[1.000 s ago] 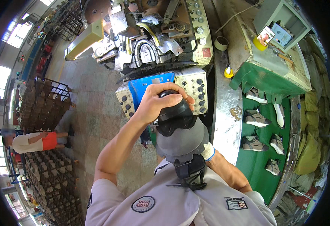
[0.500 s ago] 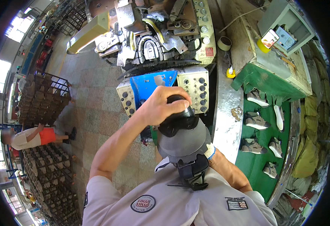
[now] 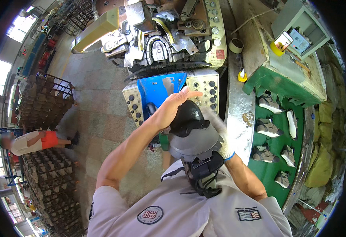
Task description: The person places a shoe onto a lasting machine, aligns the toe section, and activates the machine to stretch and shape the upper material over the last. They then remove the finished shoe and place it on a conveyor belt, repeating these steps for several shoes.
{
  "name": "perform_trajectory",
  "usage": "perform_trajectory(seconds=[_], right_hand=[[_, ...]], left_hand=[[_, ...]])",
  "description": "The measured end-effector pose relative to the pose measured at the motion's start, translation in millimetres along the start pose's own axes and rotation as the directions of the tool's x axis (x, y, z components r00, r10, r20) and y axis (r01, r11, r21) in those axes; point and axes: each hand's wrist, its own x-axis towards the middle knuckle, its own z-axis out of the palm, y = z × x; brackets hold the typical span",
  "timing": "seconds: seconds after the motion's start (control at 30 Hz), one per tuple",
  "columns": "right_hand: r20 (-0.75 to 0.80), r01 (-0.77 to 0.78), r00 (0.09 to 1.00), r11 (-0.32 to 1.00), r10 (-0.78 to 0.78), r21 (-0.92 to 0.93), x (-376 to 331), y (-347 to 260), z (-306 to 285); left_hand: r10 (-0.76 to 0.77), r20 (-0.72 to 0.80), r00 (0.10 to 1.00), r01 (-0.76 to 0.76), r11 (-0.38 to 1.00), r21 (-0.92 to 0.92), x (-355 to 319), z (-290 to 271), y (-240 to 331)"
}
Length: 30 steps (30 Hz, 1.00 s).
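In front of my chest is a grey and black piece [image 3: 194,140] that looks like a shoe upper. It has a glossy black domed end, a flared grey body, and black straps at its near end. My left hand [image 3: 173,110], bare, lies along the left side of the dome with fingers stretched out; I cannot tell whether it touches. On the right side is my right hand [image 3: 223,140] in a white glove with a blue cuff. Its fingers are smeared by motion, so their grip does not show. Straight ahead stands a machine [image 3: 159,49] with a horseshoe-shaped metal part.
Control panels with black knobs [image 3: 202,96] flank a blue plate [image 3: 163,85] below the machine. To the right, several grey shoes [image 3: 267,128] lie on a green surface [image 3: 265,177] beside a metal ledge [image 3: 236,130]. Racks [image 3: 48,100] and another person [image 3: 30,142] are at left.
My left hand has gone from wrapped over the black dome to stretched out beside it. My gloved right hand has come into view and up along the piece's right side.
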Motion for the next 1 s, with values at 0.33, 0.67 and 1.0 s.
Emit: perform_trajectory(seconds=[0.33, 0.67, 1.0], right_hand=[[0.137, 0.34, 0.924, 0.605, -0.357, -0.72, 33, -67, 46], [-0.151, 0.028, 0.972, 0.728, -0.179, -0.685, 53, -75, 30], [0.034, 0.109, 0.99, 0.6, -0.135, -0.793, 79, -85, 27]], left_hand=[[-0.033, -0.035, 0.999, 0.038, 0.99, 0.136, 9, 11, 8], [0.401, -0.29, 0.869, 0.031, 0.541, 0.84, -50, 48, 30], [0.513, -0.17, 0.842, -0.101, 0.458, 0.883, -22, 14, 9]])
